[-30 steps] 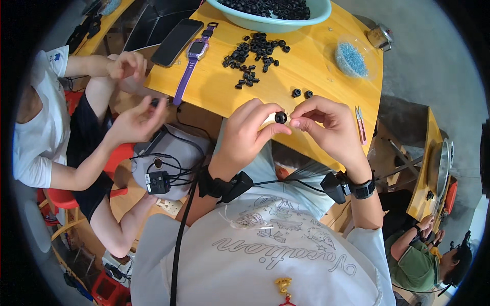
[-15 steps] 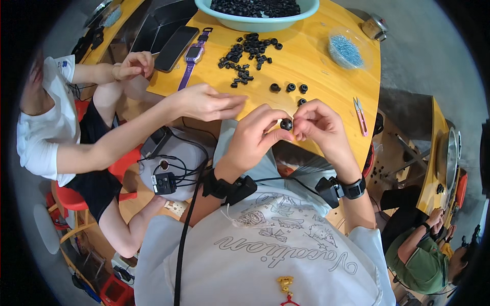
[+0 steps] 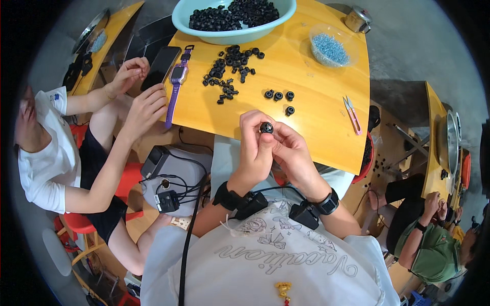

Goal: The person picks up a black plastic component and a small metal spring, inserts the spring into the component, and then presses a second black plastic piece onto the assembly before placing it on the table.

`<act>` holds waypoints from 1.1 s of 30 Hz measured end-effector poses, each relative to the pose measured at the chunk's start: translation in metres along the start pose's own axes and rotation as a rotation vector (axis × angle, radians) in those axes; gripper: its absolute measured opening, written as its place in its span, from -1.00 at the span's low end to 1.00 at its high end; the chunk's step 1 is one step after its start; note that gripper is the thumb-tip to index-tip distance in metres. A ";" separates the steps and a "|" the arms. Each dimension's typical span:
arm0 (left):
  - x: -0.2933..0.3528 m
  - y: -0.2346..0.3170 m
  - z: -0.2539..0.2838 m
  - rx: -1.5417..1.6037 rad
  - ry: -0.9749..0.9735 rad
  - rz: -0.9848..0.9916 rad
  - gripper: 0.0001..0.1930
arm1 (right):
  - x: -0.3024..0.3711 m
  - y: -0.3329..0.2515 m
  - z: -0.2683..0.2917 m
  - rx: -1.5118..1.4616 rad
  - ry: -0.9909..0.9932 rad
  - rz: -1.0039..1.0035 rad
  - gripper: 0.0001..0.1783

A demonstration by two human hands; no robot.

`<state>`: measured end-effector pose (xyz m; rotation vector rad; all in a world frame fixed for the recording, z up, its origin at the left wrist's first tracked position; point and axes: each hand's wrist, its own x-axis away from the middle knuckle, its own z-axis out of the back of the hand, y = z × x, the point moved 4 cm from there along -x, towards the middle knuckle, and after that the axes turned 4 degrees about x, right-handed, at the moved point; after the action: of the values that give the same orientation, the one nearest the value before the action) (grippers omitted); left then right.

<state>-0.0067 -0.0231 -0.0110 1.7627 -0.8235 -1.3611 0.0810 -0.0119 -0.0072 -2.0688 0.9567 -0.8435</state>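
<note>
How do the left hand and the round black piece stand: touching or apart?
Touching: the head view shows the left hand pinching the round black piece between thumb and finger.

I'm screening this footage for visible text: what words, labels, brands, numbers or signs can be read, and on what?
White shirt: one large outlined word, upside down here; legible, but not copied out.
Black box: white label, print too small to read.
Co-worker's sleeve: small blue mark, too small to tell if it is lettering.
Purple-strapped watch: nothing readable.
</note>
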 end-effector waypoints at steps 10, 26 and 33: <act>-0.013 -0.017 -0.007 0.082 -0.070 0.080 -0.70 | -0.015 0.001 0.006 -0.016 0.199 0.112 -0.74; -0.030 0.003 0.012 -0.313 -0.221 0.137 -0.75 | 0.000 -0.035 0.022 0.608 0.183 0.283 -0.70; -0.026 0.009 0.009 -0.263 -0.174 0.265 -0.77 | 0.008 -0.032 0.019 0.970 0.271 0.350 -0.71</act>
<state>-0.0219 -0.0072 0.0083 1.2993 -0.8913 -1.3852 0.1121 0.0032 0.0100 -0.9508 0.7772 -1.1147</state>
